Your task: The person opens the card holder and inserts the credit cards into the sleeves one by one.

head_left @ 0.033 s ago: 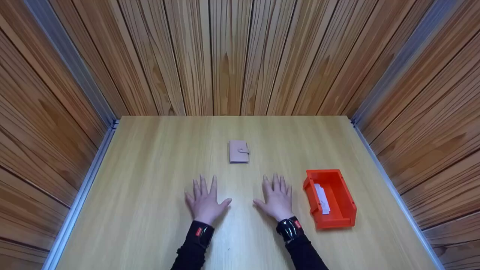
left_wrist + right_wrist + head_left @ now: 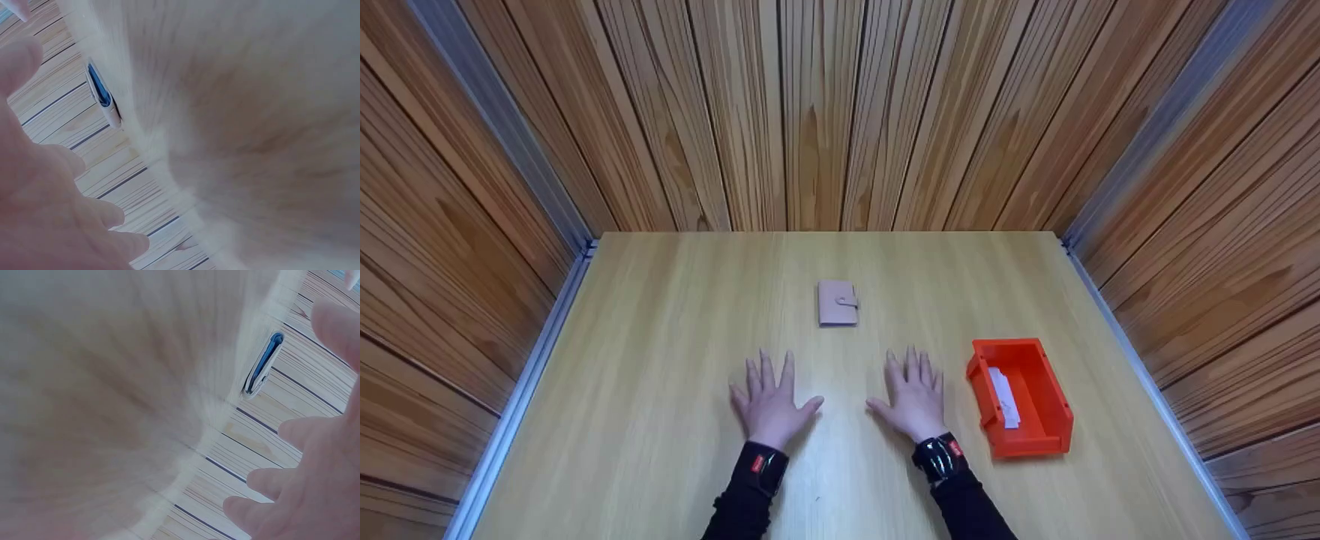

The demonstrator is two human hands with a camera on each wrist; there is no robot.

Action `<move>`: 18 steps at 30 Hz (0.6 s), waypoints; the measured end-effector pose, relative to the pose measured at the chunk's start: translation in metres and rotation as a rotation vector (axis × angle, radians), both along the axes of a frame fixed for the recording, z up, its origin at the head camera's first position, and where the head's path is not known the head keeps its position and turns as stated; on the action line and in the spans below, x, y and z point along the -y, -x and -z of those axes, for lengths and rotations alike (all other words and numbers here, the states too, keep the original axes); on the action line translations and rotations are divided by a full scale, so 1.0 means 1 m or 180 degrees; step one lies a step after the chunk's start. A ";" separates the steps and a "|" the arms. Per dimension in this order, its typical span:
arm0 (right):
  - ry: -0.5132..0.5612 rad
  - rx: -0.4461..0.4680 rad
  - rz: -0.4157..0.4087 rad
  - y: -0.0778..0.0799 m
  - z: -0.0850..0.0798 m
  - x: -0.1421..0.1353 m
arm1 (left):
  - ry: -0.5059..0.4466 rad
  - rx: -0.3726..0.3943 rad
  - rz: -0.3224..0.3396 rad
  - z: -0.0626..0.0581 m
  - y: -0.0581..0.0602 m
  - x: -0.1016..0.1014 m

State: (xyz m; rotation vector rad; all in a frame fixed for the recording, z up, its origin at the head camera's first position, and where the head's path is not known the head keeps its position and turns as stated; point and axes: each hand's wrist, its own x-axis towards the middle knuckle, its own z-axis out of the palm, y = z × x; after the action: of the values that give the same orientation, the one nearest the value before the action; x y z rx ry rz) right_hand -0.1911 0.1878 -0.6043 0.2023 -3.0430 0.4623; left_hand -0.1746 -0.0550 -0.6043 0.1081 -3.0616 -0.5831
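Observation:
A small pinkish snap-strap wallet or card holder [image 2: 837, 304] lies closed on the wooden table, beyond both hands and between them. Its edge shows blue inside in the left wrist view [image 2: 100, 87] and the right wrist view [image 2: 264, 363]. My left hand [image 2: 771, 409] has its fingers spread, palm down, and holds nothing. On the other side my right hand [image 2: 913, 403] is spread the same way, also holding nothing. Neither touches the wallet. To the right of the right hand stands an orange-red open bin [image 2: 1039, 390] with a white slip [image 2: 1005, 397] along its left side.
The light wood tabletop [image 2: 660, 337] is bounded by plank walls at the back, left and right. Metal rails [image 2: 529, 390] run along its side edges. Each wrist wears a black band, the right one [image 2: 941, 457] close to the bin.

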 end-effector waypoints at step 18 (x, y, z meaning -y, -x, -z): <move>0.0126 -0.0007 0.0026 0.002 -0.002 -0.001 | -0.0277 -0.0027 -0.0044 -0.008 0.002 -0.005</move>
State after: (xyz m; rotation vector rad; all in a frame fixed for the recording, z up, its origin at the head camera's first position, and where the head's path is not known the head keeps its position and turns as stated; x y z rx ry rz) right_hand -0.1927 0.1889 -0.6026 0.1885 -3.0283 0.5207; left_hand -0.1770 -0.0502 -0.5965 0.1279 -3.0248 -0.7143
